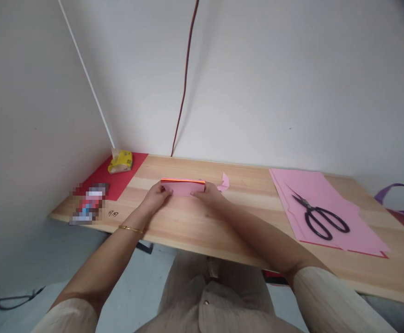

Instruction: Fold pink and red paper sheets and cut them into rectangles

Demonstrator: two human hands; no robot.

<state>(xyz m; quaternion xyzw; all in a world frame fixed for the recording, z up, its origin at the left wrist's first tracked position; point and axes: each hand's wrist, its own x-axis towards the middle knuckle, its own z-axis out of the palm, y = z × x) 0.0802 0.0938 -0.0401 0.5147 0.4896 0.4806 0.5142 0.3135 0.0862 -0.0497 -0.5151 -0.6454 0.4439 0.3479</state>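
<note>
A folded pink paper (183, 188) with a red and orange layer along its top edge is held between both hands above the wooden table. My left hand (156, 196) pinches its left end, thumb on the near face. At the right end my right hand (209, 194) grips it the same way, its fingers hidden behind. Just beyond the right hand, a small curled pink paper scrap (224, 182) lies on the table. Black-handled scissors (318, 216) rest, blades parted, on a stack of pink paper (354, 226) farther to the right.
On the left, a yellow tissue pack (120, 162) sits on red paper (136, 169), with a pixelated object (89, 203) nearby. A purple strap (396, 186) shows at the right edge. A dark red cable (187, 69) hangs down the white wall behind the wooden table (188, 231).
</note>
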